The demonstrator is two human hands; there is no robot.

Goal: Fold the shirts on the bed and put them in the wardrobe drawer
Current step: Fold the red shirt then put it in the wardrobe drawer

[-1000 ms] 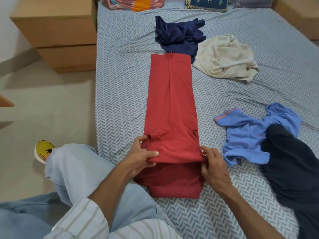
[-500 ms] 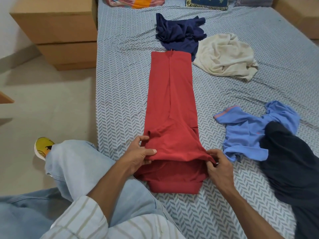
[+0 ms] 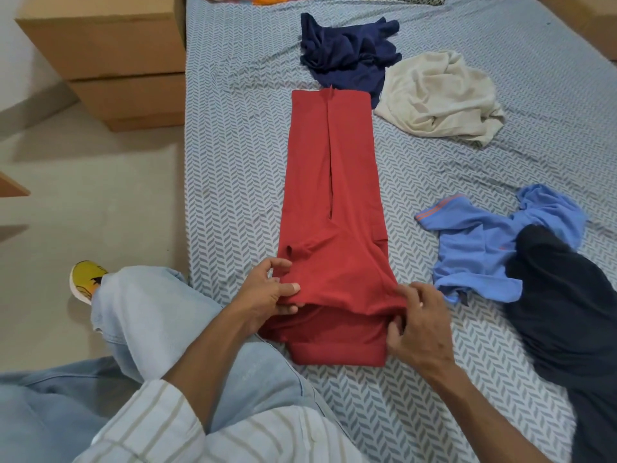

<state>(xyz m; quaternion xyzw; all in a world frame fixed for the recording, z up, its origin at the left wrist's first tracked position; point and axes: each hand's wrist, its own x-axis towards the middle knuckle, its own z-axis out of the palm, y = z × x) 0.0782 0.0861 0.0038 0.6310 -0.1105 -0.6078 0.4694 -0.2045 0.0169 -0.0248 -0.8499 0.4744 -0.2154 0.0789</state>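
A red shirt (image 3: 334,202) lies lengthwise on the bed (image 3: 233,145), folded into a long narrow strip that runs away from the person. Its near end is doubled over, with a lower layer showing underneath. The left hand (image 3: 267,292) pinches the left corner of that upper fold, thumb on top and fingers curled beneath the cloth. The right hand (image 3: 417,322) grips the right corner of the same fold, fingers curled around the fabric edge; how much cloth it has gathered is hard to tell, since the fingers hide it.

Beyond the far end of the red shirt sits a crumpled navy shirt (image 3: 347,51), touching it, and just to the right of that a rumpled cream shirt (image 3: 437,95). To the right of the red shirt, apart from it, lies a light blue shirt (image 3: 484,242), partly covered by a black garment (image 3: 567,312).

A wooden drawer unit (image 3: 110,58) stands on the floor left of the bed. The person's bent knee in pale jeans (image 3: 150,315) rests at the bed's edge, with a yellow shoe (image 3: 85,279) behind it.
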